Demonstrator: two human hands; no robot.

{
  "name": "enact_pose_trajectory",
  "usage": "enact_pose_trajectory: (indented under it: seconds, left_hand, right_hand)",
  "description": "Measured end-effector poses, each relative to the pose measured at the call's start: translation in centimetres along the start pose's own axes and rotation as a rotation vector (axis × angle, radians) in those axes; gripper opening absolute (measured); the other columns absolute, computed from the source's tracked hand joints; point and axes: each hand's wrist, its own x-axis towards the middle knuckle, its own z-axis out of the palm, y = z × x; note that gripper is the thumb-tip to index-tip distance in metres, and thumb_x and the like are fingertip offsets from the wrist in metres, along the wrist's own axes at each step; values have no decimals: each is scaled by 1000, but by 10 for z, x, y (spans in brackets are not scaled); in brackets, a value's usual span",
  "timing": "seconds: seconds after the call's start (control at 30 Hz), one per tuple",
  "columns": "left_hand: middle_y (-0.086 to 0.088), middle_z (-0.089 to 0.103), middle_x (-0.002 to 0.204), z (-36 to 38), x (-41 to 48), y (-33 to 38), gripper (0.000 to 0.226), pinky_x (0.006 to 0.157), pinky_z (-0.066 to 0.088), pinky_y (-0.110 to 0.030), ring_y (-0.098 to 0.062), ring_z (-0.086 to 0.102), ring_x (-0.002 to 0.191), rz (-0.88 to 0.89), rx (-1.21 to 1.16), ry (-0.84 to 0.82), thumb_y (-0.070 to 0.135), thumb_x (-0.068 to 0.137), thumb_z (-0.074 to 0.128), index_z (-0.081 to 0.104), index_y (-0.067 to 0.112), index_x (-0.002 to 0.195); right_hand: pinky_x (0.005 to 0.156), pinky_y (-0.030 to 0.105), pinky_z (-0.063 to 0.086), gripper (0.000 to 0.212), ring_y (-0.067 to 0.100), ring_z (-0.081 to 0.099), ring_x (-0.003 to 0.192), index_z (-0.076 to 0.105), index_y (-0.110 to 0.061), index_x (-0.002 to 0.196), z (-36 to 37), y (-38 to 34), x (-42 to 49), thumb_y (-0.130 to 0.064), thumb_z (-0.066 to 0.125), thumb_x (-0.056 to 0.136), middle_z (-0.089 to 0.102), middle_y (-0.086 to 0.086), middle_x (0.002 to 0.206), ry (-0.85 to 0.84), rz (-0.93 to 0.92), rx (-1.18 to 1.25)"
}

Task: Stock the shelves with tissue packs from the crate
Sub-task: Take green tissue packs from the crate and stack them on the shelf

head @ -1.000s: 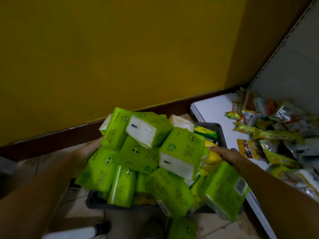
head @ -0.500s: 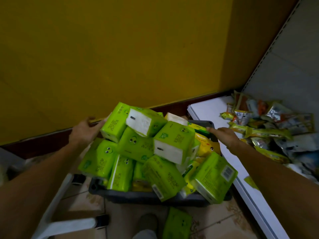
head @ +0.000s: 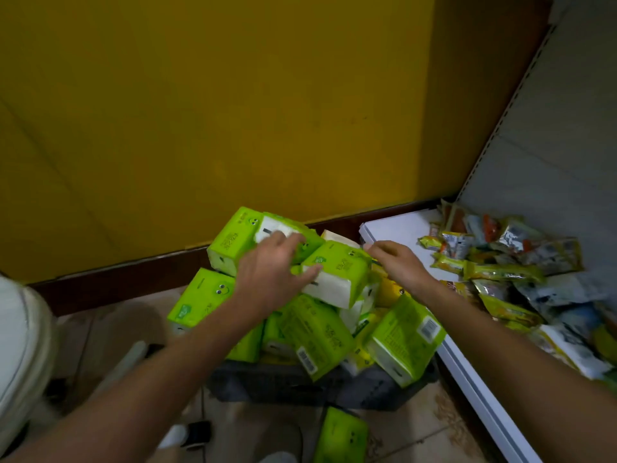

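The green plastic-wrapped tissue pack [head: 339,274] lies tilted at the top of a heap of like green tissue packs [head: 310,332] that overflows the dark grey plastic crate [head: 290,385]. The left hand [head: 270,274] lies spread and relaxed, its thumb pressed on this pack's near left corner and its fingers reaching onto the pack behind. The right hand [head: 395,262] is at the far right corner with fingers bent; I cannot tell whether they grip the wrapper. One more green pack [head: 340,436] lies on the tiled floor [head: 417,426]. Beside the crate is a low white metal shelf [head: 394,228] strewn with foil snack packets [head: 500,265].
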Motion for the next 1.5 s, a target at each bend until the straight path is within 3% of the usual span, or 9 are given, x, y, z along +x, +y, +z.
enact_pose_trajectory:
  seconds: [0.23, 0.4, 0.67, 0.83, 1.0, 1.1, 1.23, 1.4, 1.5]
  left_hand:
    - [-2, 45, 128, 38, -28, 25, 81, 87, 43, -35, -23, 51, 116, -129, 2, -135, 61, 75, 62, 30, 22, 139]
    - [-7, 35, 138, 46, -32, 35, 91, 93, 41, -34, -25, 44, 124, -109, -187, -192, 54, 76, 65, 19, 19, 146]
    - [-5, 33, 143, 12, 27, 70, 78, 98, 39, -38, -24, 41, 127, -2, -278, -59, 40, 77, 70, 29, 22, 142]
    - [-4, 51, 127, -72, 92, 103, 55, 89, 44, -35, -25, 57, 107, 153, -406, 104, 23, 76, 74, 52, 16, 126]
    - [-5, 59, 109, -173, 175, 139, 42, 81, 44, -29, -21, 60, 89, 185, -516, 191, 13, 74, 76, 59, 14, 113]
    - [-1, 56, 106, -239, 221, 160, 39, 80, 49, -35, -17, 56, 89, 181, -567, 216, 14, 77, 73, 58, 16, 114]
    - [-3, 57, 112, -327, 290, 187, 39, 81, 48, -33, -14, 53, 91, 216, -612, 252, 14, 78, 72, 58, 16, 115]
    - [3, 55, 113, -413, 372, 236, 38, 82, 49, -34, -14, 56, 91, 312, -655, 220, 16, 81, 70, 56, 19, 116]
    - [-1, 55, 113, -440, 400, 277, 38, 85, 49, -35, -15, 57, 95, 401, -693, 184, 15, 81, 69, 55, 17, 117]
  right_hand:
    - [86, 25, 40, 43, 18, 54, 108, 54, -15, 127, 12, 0, -13, -33, 62, 89, 54, -1, 106, -13, 32, 60]
    - [77, 37, 51, 7, 22, 61, 91, 62, -16, 84, 7, 6, -19, -16, 69, 83, 63, 0, 84, 61, 71, 307]
    - [73, 38, 55, 32, 22, 63, 88, 53, -23, 97, -43, -26, -29, -6, 72, 78, 59, 2, 107, 226, -95, 383]
    - [67, 22, 55, 62, 13, 60, 91, 47, -23, 133, -102, -126, -32, 3, 67, 80, 60, 2, 114, 260, -230, 351]
    - [96, 23, 46, 70, 3, 52, 116, 46, -30, 137, -163, -247, -30, -17, 77, 75, 52, -16, 128, 331, -333, 152]
    - [97, 10, 35, 73, 0, 46, 122, 46, -27, 137, -198, -323, -27, -15, 79, 73, 51, -10, 132, 353, -400, 5]
    - [101, 27, 41, 67, 13, 50, 121, 50, -36, 128, -246, -424, -12, -15, 79, 72, 56, -4, 130, 472, -481, -106]
    - [88, 0, 32, 62, 11, 51, 113, 56, -23, 127, -315, -522, -3, -8, 78, 71, 58, 3, 126, 652, -538, -168]
    - [95, 13, 35, 63, 9, 50, 113, 56, -19, 128, -355, -547, -18, -10, 79, 70, 59, 3, 125, 752, -530, -229]
